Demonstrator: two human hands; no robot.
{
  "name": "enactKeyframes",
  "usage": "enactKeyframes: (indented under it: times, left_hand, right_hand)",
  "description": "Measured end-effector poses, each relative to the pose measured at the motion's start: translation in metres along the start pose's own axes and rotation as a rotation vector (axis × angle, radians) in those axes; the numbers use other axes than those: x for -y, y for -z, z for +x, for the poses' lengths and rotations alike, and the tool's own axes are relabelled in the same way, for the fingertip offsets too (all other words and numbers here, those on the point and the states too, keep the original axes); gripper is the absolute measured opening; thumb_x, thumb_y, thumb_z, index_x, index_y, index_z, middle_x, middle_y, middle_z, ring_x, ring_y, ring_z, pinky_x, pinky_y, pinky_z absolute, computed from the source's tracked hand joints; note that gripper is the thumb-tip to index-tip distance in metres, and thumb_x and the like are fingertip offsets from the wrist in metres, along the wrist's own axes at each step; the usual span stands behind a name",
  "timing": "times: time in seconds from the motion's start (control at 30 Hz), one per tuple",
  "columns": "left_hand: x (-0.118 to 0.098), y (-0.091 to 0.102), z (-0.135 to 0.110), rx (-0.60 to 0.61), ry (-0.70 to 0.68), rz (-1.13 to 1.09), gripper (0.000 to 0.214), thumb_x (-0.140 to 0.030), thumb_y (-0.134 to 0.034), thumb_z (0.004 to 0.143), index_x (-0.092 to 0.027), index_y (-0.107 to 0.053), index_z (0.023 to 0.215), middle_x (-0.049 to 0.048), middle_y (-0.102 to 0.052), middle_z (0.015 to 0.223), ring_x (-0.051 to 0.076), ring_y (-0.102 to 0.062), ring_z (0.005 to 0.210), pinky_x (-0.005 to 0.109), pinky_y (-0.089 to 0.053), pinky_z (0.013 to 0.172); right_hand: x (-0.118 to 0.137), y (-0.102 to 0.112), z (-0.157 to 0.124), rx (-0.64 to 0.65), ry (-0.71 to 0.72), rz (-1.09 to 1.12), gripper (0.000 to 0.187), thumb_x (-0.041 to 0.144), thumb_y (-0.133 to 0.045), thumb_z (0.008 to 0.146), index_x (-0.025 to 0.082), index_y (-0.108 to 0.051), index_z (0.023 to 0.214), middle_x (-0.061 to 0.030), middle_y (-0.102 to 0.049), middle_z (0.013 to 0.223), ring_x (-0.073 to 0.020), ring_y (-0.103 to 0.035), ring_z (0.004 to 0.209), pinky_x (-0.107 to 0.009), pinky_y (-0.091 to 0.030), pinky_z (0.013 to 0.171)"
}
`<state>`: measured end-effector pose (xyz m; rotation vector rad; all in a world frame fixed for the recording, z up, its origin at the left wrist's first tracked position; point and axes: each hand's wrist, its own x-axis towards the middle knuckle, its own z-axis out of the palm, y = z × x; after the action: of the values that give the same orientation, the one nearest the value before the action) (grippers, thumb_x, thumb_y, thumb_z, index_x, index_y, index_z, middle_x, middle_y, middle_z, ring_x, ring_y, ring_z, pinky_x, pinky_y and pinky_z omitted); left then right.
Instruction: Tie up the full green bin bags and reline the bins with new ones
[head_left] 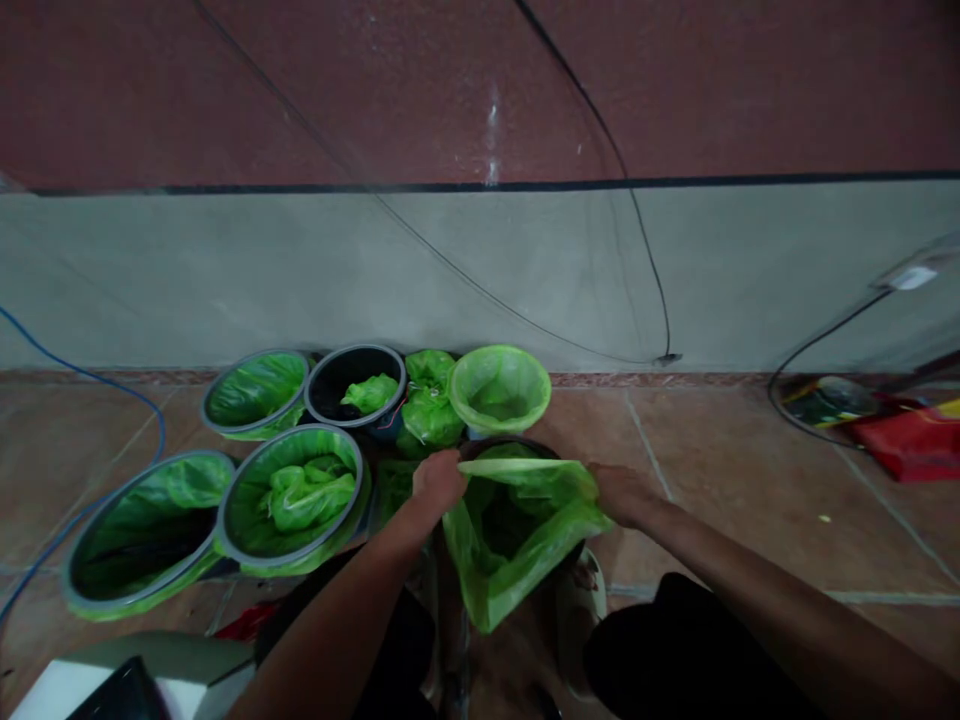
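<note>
Both of my hands hold a green plastic bag (517, 580) by its rim, stretched wide at the top. My left hand (439, 482) is closed on the left edge, and my right hand (619, 493) grips the right edge. The bag's mouth faces up toward me, and its front corner hangs down between my feet. Behind and under it shows the dark rim of a bin (510, 443), mostly hidden by the bag. Just behind that stands a small bin (536, 385) lined with the same green plastic.
To the left stand several lined bins, among them a grey-rimmed bin (360, 510) and a black bin (330, 375). A tied green bag (433, 412) sits between bins. A blue cable (160, 425) runs at far left. A white box (187, 690) is near me; a red object (907, 440) lies right.
</note>
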<state>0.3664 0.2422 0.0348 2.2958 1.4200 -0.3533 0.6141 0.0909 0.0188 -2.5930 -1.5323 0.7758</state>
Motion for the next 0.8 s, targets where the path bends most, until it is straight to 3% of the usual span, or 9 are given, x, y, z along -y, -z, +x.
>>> enactKeyframes:
  times: [0.17,0.27,0.37,0.47,0.57,0.67,0.8]
  left_hand:
    - [-0.021,-0.002,0.005,-0.025,-0.157,0.041,0.028,-0.024,-0.047,0.091,-0.020,-0.069,0.109,0.0095,-0.073,0.112,0.025,-0.068,0.108,0.035,-0.053,0.093]
    - [-0.022,0.000,0.007,-0.025,-0.186,0.089,0.027,-0.023,-0.048,0.091,-0.019,-0.070,0.108,0.0110,-0.071,0.112,0.024,-0.068,0.108,0.034,-0.053,0.092]
    - [-0.018,0.001,0.011,-0.005,-0.195,0.106,0.028,-0.022,-0.047,0.092,-0.018,-0.070,0.108,0.0119,-0.070,0.111,0.024,-0.068,0.107,0.033,-0.053,0.092]
    - [-0.016,0.002,0.015,0.025,-0.178,0.111,0.029,-0.018,-0.048,0.090,-0.016,-0.070,0.108,0.0134,-0.069,0.111,0.025,-0.067,0.108,0.034,-0.052,0.093]
    - [-0.016,0.003,0.019,0.000,-0.193,0.100,0.029,-0.016,-0.053,0.087,-0.014,-0.069,0.110,0.0144,-0.068,0.116,0.027,-0.064,0.112,0.039,-0.050,0.097]
    - [-0.021,0.002,0.022,-0.062,-0.330,-0.022,0.042,-0.020,-0.061,0.082,-0.020,-0.064,0.124,0.0102,-0.064,0.128,0.028,-0.058,0.122,0.043,-0.045,0.104]
    - [-0.030,0.002,0.026,-0.034,-0.411,-0.254,0.037,-0.033,-0.061,0.088,-0.024,-0.066,0.123,0.0032,-0.070,0.122,0.021,-0.063,0.113,0.032,-0.046,0.101]
  right_hand:
    - [0.038,0.011,-0.007,-0.100,0.023,-0.197,0.064,0.028,-0.067,0.079,0.016,-0.053,0.141,-0.0206,-0.061,0.133,-0.0376,-0.057,0.121,-0.046,-0.046,0.094]
    - [0.050,0.005,0.004,-0.141,0.081,-0.184,0.065,0.024,-0.067,0.080,0.017,-0.051,0.142,-0.0189,-0.056,0.140,-0.0360,-0.051,0.128,-0.047,-0.042,0.101]
    - [0.049,-0.008,0.023,-0.053,0.203,-0.155,0.042,0.019,-0.064,0.082,0.019,-0.065,0.124,-0.0154,-0.066,0.125,-0.0338,-0.054,0.126,-0.049,-0.037,0.105]
    - [0.046,-0.014,0.038,0.020,0.216,-0.059,0.020,0.020,-0.057,0.086,0.015,-0.072,0.098,-0.0141,-0.073,0.101,-0.0313,-0.064,0.109,-0.046,-0.041,0.100]
    - [0.048,-0.010,0.045,0.022,0.181,0.373,0.026,0.031,-0.052,0.090,0.015,-0.072,0.092,-0.0099,-0.073,0.088,-0.0238,-0.068,0.083,-0.034,-0.050,0.079]
    - [0.052,-0.002,0.044,0.014,0.179,0.775,0.035,0.042,-0.051,0.090,0.016,-0.071,0.099,-0.0063,-0.074,0.085,-0.0191,-0.066,0.070,-0.027,-0.049,0.064]
    - [0.053,0.002,0.039,-0.088,0.195,0.457,0.022,0.030,-0.054,0.086,0.021,-0.073,0.083,-0.0025,-0.072,0.074,-0.0172,-0.064,0.068,-0.025,-0.045,0.067]
